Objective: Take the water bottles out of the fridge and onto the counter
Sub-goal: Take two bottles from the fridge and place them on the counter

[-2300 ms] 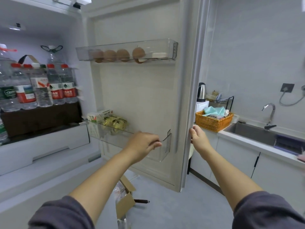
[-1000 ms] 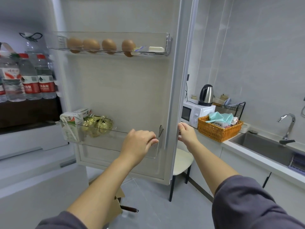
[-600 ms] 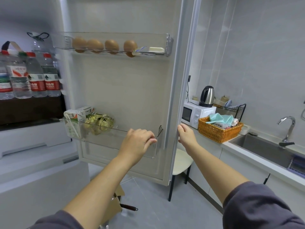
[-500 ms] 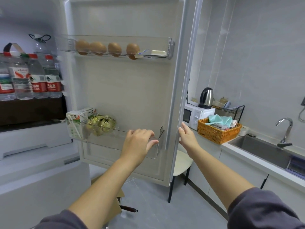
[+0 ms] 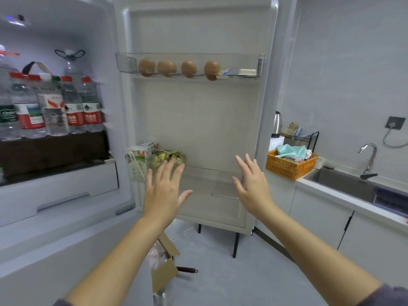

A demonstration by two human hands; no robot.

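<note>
Both hands let go of the fridge door (image 5: 198,120): left hand (image 5: 164,191) and right hand (image 5: 252,184) now hang free, fingers (image 5: 241,161) spread, holding nothing.

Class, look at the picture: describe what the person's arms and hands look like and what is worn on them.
Both the left hand and the right hand are bare: no gloves, rings or watch show. Dark grey sleeves begin far up the arms, at the bottom edge of the frame.

Both forearms (image 5: 123,250) are bare up to dark greyish-purple sleeves. The left sleeve (image 5: 59,303), on the fridge (image 5: 55,188) side, barely shows. The right sleeve (image 5: 393,297), away from the fridge, looks soft and rumpled.
</note>
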